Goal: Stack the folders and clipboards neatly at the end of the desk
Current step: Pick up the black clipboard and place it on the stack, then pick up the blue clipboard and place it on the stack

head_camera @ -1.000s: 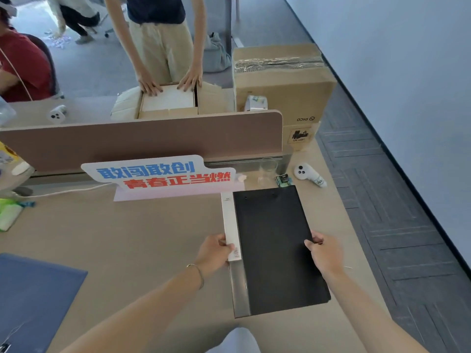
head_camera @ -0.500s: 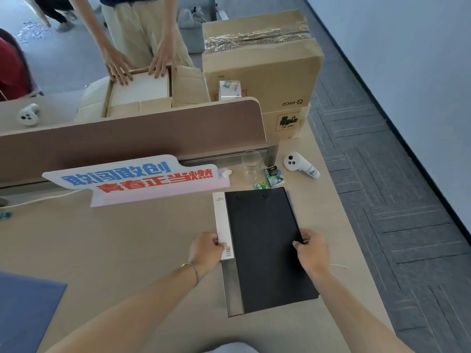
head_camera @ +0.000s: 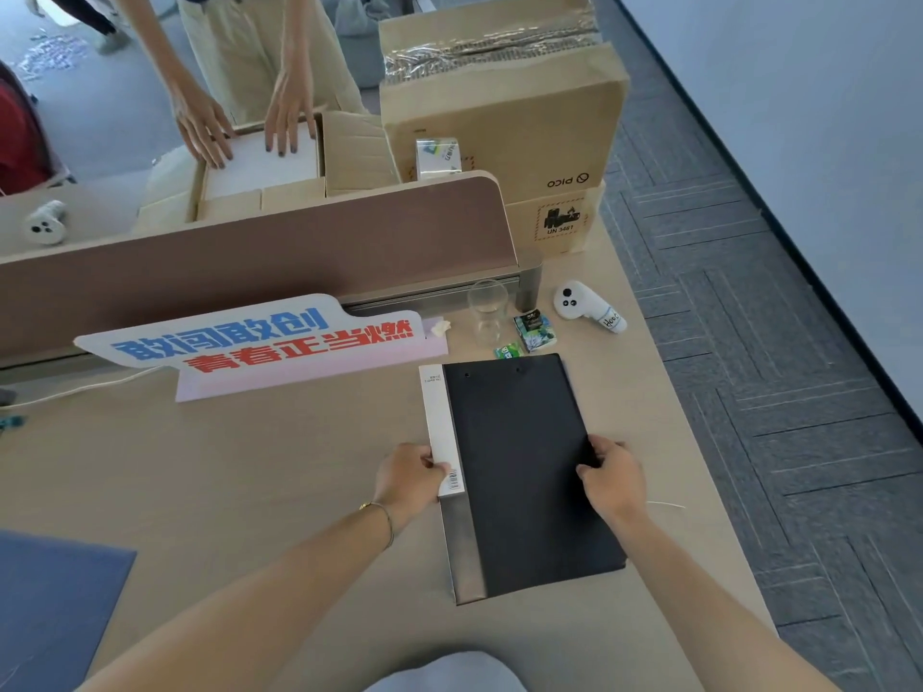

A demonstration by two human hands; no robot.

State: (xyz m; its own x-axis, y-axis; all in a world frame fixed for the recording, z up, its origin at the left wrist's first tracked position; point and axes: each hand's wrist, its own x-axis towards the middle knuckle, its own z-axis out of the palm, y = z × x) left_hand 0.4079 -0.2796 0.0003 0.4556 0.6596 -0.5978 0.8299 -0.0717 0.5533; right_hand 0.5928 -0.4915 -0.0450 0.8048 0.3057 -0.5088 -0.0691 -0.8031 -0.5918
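A black clipboard (head_camera: 524, 467) lies flat on the beige desk (head_camera: 225, 467) near its right end, on top of a folder whose white and grey spine strip (head_camera: 439, 417) shows along its left side. My left hand (head_camera: 407, 476) grips the left edge at the spine strip. Across from it, my right hand (head_camera: 612, 479) holds the right edge of the black clipboard. A blue folder (head_camera: 50, 606) lies at the desk's near left corner, partly cut off by the frame.
Beyond the stack stand a clear glass (head_camera: 488, 312), small green packets (head_camera: 533, 332) and a white controller (head_camera: 587, 306). A sign with Chinese lettering (head_camera: 259, 342) leans on the brown divider (head_camera: 249, 262). Cardboard boxes (head_camera: 499, 107) and another person's hands (head_camera: 244, 122) lie behind. The desk edge drops to carpet on the right.
The view has shifted left and down slightly; the clipboard stack has been nudged a little, its far end now near the green packets. Both hands keep their grip on its edges.
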